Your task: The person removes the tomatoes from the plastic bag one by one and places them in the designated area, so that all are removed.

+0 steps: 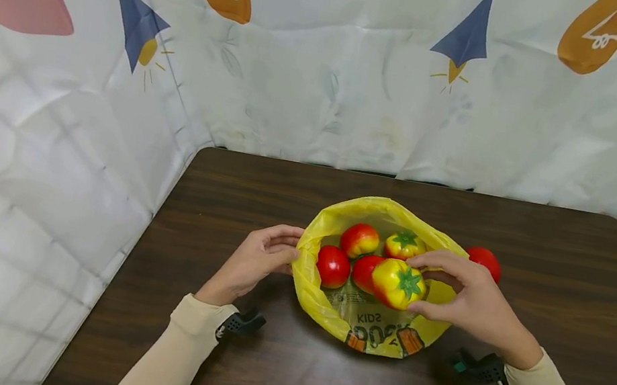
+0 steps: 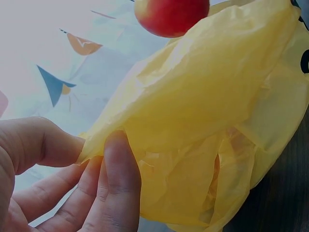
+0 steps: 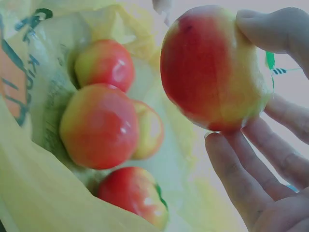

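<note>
A yellow plastic bag lies with its mouth wide on the table. My left hand pinches its left rim between thumb and fingers, seen close up in the left wrist view. Over the bag's right part, my right hand holds a toy tomato, yellow and red with a green star-shaped top. Its thumb and fingertips grip the sides of the toy. Inside the bag are several more red-and-yellow toy tomatoes; one of them shows its green top. Dark print marks the bag's near inner side.
Outside the bag, a red toy tomato sits on the dark wooden table, just behind my right hand. A white patterned cloth hangs along the back and left of the table.
</note>
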The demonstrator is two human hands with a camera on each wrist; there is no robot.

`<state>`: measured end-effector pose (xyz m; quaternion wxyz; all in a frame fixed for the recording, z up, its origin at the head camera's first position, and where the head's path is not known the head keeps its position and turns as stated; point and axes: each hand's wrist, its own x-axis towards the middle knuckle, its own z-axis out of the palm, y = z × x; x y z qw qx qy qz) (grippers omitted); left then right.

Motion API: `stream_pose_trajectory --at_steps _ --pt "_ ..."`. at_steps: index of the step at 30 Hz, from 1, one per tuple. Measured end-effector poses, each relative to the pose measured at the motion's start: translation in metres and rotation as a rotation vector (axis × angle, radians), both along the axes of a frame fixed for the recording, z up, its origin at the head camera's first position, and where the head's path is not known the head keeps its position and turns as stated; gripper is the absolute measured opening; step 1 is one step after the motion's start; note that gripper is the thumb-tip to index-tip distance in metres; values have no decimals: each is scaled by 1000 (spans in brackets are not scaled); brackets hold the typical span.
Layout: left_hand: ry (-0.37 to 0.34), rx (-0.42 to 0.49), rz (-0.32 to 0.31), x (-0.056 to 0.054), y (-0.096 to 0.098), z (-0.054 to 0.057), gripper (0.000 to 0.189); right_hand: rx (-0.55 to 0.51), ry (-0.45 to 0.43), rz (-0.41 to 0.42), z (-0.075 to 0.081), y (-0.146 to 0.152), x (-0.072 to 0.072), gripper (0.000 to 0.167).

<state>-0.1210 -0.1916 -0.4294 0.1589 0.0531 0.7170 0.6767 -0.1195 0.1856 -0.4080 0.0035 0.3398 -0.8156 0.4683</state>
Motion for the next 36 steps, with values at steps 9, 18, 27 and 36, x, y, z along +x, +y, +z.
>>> stream_pose_trajectory --at_steps 9,18,27,36 --pt "-1 -5 10 1 1 1 41 -55 57 -3 13 18 -7 68" --pt "-1 -29 14 2 1 1 41 -86 117 -62 24 30 -7 72" --pt "-5 -32 11 0 0 -2 41 -187 95 -50 26 39 -11 68" --pt "-13 -28 5 -1 -1 -3 41 -179 109 -148 25 52 -13 67"
